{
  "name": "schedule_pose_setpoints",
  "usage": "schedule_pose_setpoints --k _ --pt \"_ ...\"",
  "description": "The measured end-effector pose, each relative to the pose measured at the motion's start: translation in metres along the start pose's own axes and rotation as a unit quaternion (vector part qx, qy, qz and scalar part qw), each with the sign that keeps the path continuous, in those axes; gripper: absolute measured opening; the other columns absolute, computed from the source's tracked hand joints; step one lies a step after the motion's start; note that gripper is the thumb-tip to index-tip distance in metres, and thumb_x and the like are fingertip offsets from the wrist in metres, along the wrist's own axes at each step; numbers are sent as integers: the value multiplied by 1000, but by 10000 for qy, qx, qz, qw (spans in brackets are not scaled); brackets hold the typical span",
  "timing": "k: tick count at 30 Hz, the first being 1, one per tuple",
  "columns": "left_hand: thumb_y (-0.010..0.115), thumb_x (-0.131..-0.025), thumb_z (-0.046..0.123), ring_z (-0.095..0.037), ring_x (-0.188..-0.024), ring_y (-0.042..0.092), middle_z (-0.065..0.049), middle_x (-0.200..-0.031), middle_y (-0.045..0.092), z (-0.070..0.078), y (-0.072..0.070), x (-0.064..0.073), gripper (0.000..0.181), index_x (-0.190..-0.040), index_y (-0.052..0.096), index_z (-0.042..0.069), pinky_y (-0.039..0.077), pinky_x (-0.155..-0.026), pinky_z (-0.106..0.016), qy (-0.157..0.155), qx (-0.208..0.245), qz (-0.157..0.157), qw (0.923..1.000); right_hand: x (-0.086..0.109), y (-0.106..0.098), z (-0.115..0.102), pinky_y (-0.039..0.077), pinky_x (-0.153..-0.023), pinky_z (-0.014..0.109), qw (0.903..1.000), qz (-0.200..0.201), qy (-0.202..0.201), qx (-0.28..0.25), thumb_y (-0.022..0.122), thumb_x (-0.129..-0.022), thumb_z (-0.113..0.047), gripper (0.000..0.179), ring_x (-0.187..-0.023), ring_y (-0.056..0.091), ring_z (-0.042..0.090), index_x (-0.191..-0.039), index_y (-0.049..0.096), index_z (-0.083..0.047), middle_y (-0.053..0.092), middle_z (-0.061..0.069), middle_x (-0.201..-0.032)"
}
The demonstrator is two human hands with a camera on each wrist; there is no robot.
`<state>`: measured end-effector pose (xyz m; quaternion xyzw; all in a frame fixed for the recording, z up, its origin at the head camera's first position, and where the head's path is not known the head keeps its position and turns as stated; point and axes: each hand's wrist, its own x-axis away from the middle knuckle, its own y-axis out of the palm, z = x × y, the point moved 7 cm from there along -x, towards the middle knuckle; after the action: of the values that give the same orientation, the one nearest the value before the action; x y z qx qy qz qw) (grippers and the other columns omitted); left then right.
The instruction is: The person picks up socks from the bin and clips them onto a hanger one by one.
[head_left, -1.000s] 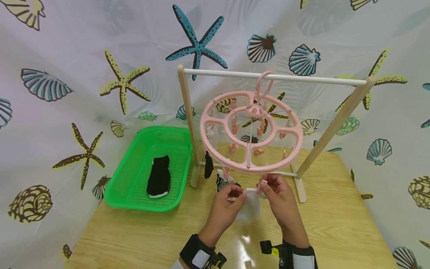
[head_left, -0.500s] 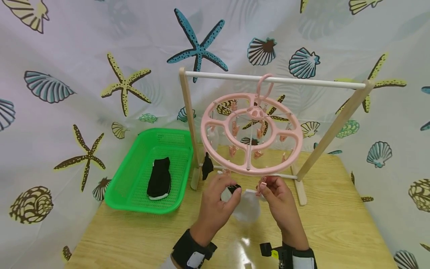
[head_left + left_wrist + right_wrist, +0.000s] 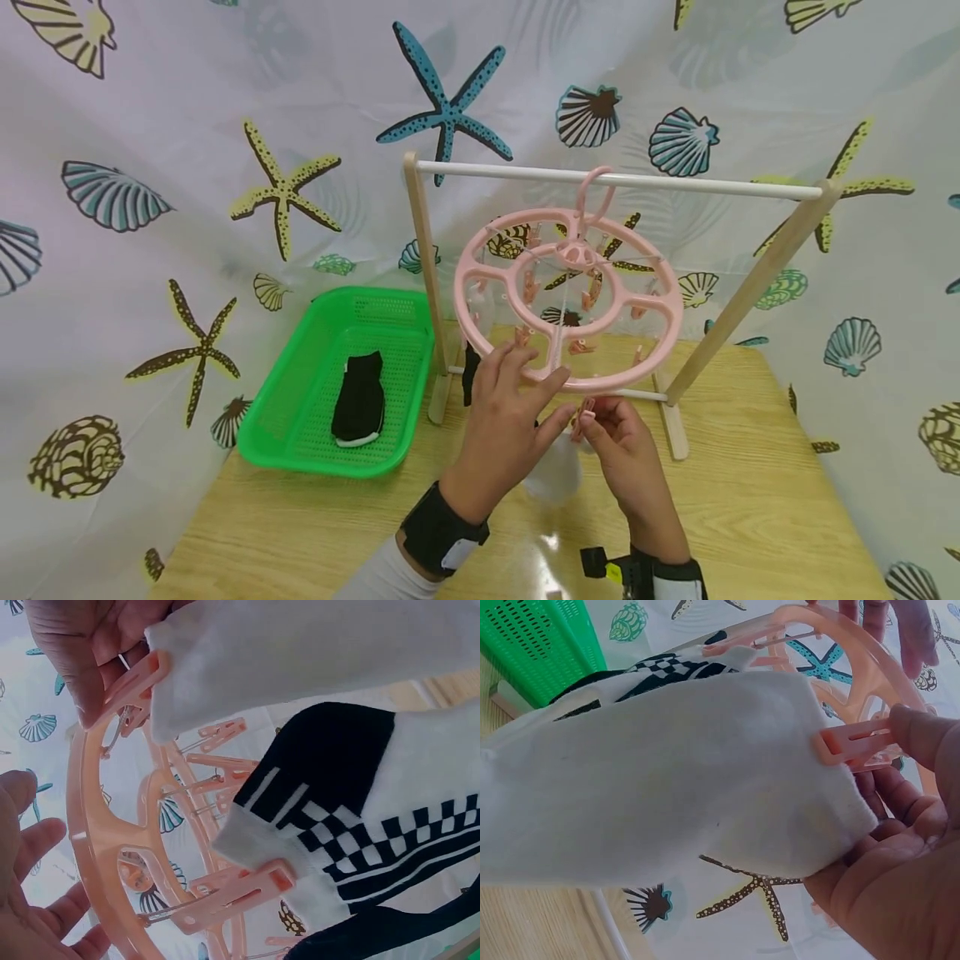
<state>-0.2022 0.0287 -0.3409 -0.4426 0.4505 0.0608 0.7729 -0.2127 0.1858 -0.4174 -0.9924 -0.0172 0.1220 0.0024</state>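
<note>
The right hand point(image 3: 626, 446) pinched a pink clip point(image 3: 855, 742) on a white sock point(image 3: 667, 780).
The sock hung just below those fingers, its cuff in the clip's bite. The left hand's point(image 3: 506, 421) fingers spread wide beside the pink ring point(image 3: 105, 817); near them hung a checkered sock point(image 3: 375, 832). A green basket point(image 3: 258, 450) stood well left of both hands' fingers.

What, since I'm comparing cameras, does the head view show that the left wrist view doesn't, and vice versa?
Head only: the black cloth in the green basket and black wristbands.
Left wrist only: the pattern on the checkered sock and the pink clip gripping it.
Both: the pink rack, white sock, left hand, and the right hand pinching a second clip.
</note>
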Motion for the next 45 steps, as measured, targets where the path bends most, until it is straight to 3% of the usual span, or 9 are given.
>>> schedule_pose_setpoints --k 6,12,29,33,37,45 --pt "76 -88 39 -38 -129 44 -15 -128 56 -4 4 0 35 -117 75 17 31 -110 -51 -186 151 48 9997 1 2 0 53 -72 27 9999 -7 -81 -148 56 -99 2 19 -81 60 16 -111 48 14 54 10 -95" --pt "76 -88 37 -33 -120 50 -15 -122 58 -5 4 -1 33 -112 74 14 42 -101 -47 -256 279 145 9992 0 1 -1 52 -72 26 9998 -16 -173 -77 56 -100 0 21 -80 60 18 -114 48 14 54 10 -95" --pt "77 -87 29 -30 -111 52 -9 -113 64 -11 3 -11 29 -108 71 10 46 -95 -41 -365 390 -214 9983 1 2 0 53 -75 29 9993 321 -43 171 60 -99 -5 25 -86 62 20 -119 52 9 57 15 -102" --pt "77 -88 30 -31 -111 53 -9 -112 64 -13 1 -12 30 -109 70 9 46 -96 -41 -367 377 -216 9984 3 -2 -1 52 -78 25 9978 591 -40 292 59 -99 -4 26 -93 61 18 -121 54 9 58 15 -105" --pt "78 -88 30 -30 -110 52 -9 -109 62 -16 1 -13 29 -106 68 10 45 -97 -40 -365 439 -194 9982 8 -12 2 51 -80 21 9925 1181 200 239 59 -99 -3 21 -95 61 16 -116 57 8 61 12 -104" --pt "76 -90 29 -30 -110 53 -8 -104 60 -23 -3 -16 25 -101 65 10 45 -97 -42 -401 629 -112 9972 14 -33 2 50 -76 25 9806 1941 219 144 58 -100 -7 14 -90 62 21 -106 60 6 63 12 -94"
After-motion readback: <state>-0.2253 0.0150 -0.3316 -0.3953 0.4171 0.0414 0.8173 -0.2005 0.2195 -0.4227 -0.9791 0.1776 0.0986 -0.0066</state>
